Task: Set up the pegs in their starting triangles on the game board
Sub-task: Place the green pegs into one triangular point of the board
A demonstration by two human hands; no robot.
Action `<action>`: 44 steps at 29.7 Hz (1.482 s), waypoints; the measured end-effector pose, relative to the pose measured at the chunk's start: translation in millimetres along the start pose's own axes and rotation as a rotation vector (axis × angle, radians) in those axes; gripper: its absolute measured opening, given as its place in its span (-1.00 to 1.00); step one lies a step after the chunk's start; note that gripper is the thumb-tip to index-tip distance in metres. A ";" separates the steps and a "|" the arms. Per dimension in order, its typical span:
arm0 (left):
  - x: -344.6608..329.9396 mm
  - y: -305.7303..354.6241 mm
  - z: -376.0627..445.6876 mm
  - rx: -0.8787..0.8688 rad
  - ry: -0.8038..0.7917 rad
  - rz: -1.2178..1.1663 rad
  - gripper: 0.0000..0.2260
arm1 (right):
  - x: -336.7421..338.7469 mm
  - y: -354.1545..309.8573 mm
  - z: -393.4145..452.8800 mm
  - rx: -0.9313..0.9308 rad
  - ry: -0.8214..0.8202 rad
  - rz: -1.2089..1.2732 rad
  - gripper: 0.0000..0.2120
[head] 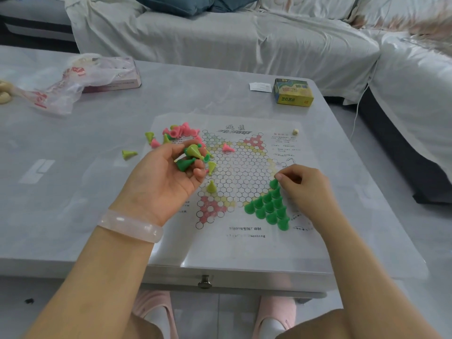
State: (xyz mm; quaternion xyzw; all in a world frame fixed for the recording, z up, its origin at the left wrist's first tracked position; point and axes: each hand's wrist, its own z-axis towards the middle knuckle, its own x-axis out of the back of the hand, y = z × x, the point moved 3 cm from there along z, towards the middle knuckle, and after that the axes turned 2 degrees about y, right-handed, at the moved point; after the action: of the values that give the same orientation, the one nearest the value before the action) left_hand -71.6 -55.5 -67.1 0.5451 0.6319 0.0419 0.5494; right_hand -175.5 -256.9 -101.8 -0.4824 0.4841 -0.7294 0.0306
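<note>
Two grips: left hand (168, 174) cups green pegs (189, 159), right hand (303, 184) pinches one; board (234, 231) print unreadable.

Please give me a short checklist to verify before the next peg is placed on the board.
1. Dark green triangle pegs upright: ok.
2. Right hand on the top dark green peg, peg seated: cannot tell.
3. Left hand holds spare pegs: ok.
4. Pink triangle filled: not ok.
5. Pink pegs sorted: not ok, mixed pile.
6. Game board flat on table: ok.
</note>
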 end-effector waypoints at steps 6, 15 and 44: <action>0.3 2.3 -0.9 -0.006 0.007 -0.004 -0.80 | -0.1 -2.9 -2.0 0.004 -0.021 -0.025 -0.89; 0.3 3.9 -1.3 -0.008 0.015 -0.012 -0.79 | 1.2 -3.3 -2.3 0.018 -0.039 -0.050 -0.82; -14.4 -38.4 11.1 0.004 0.040 0.177 -0.81 | -28.5 -70.9 -30.1 0.335 -0.145 0.323 -0.87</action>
State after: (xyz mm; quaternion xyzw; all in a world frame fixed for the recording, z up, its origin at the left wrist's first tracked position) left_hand -90.9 -87.6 -87.2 0.5988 0.5923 0.0997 0.5298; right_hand -152.4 -184.4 -70.8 -0.4378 0.4239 -0.7486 0.2611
